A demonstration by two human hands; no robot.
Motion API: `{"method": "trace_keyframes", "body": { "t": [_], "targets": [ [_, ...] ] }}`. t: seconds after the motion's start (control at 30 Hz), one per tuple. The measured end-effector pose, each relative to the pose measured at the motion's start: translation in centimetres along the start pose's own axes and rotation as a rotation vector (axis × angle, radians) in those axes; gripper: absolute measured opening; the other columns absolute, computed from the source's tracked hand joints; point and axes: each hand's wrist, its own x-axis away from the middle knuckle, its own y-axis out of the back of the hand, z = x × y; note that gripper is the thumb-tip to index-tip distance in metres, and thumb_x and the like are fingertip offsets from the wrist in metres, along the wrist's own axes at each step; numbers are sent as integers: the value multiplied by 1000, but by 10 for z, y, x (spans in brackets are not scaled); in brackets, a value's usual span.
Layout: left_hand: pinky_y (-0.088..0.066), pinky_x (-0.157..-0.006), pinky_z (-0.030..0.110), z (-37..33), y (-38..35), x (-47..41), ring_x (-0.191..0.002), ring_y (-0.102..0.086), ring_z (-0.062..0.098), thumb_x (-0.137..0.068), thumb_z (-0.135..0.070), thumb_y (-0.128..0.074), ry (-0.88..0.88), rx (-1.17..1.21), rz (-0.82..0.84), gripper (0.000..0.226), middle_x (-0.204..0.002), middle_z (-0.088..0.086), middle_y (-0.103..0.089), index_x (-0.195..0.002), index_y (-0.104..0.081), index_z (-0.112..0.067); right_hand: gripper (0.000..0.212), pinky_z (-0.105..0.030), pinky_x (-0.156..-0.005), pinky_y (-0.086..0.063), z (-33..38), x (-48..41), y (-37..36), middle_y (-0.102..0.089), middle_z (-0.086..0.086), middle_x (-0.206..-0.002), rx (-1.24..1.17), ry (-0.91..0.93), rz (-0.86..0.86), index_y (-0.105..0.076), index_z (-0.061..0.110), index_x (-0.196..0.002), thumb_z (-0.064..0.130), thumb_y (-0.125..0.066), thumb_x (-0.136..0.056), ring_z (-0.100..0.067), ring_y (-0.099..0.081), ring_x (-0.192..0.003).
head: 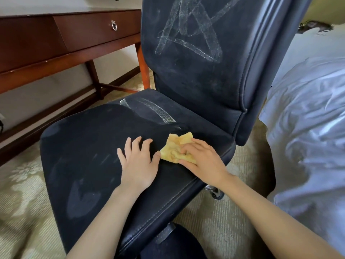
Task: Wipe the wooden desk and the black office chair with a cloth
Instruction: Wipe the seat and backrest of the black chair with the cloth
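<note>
The black office chair fills the middle of the view, seat towards me and backrest rising at the upper right. Pale streaks cross the backrest and the rear of the seat. A crumpled yellow cloth lies on the seat near its right edge. My right hand grips the cloth, fingers curled into its folds. My left hand rests flat on the seat just left of the cloth, fingers spread. The wooden desk stands at the upper left behind the chair.
A desk drawer with a ring pull faces me. A bed with white rumpled bedding lies close on the right of the chair. Patterned beige carpet covers the floor. A chair caster shows under the seat's right edge.
</note>
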Motion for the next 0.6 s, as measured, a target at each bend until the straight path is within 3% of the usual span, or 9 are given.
{"method": "trace_keyframes", "body": {
  "t": [0.1, 0.2, 0.3, 0.37, 0.47, 0.6],
  "targets": [
    [12, -113, 51, 5, -5, -8, -145, 13, 23, -99, -47, -23, -53, -143, 9, 53, -158, 3, -10, -148, -23, -26, 32, -35, -98, -35, -11, -8, 4, -62, 7, -115, 112, -27, -81, -59, 24, -114, 45, -57, -89, -21, -45, -120],
    [17, -111, 51, 10, -12, -9, -143, 21, 22, -96, -52, -11, -74, -231, 41, 59, -159, 0, 3, -151, -9, -30, 43, -38, -94, -37, -34, -24, 11, -57, 2, -121, 196, -170, -103, -47, 32, -135, 45, -50, -94, -26, -43, -116],
    [20, -110, 48, 12, -16, -8, -142, 27, 20, -91, -56, 0, -48, -256, 19, 67, -159, -1, 11, -151, 1, -27, 46, -40, -103, -33, -60, -49, 13, -46, -4, -136, 220, -301, -22, -40, 35, -142, 45, -42, -97, -29, -35, -124],
    [18, -112, 48, 12, -18, -8, -141, 28, 21, -88, -55, 5, -30, -288, -2, 71, -158, 1, 16, -151, 8, -21, 46, -38, -114, -20, -71, -71, 9, -34, -5, -149, 185, -319, 45, -40, 31, -143, 43, -39, -99, -27, -25, -136],
    [13, -115, 47, 12, -20, -9, -141, 28, 22, -83, -52, 15, -32, -290, -2, 75, -157, 2, 20, -149, 15, -18, 47, -36, -118, -6, -72, -105, 0, -22, -1, -157, 145, -310, 154, -32, 28, -146, 41, -34, -101, -22, -11, -145],
    [14, -116, 44, 13, -22, -11, -141, 28, 18, -82, -53, 26, -47, -261, -2, 73, -157, 0, 21, -147, 20, -19, 47, -36, -114, -14, -46, -143, -13, -24, 3, -156, 192, -261, 198, -30, 30, -147, 41, -29, -102, -23, -15, -143]
  ]
}}
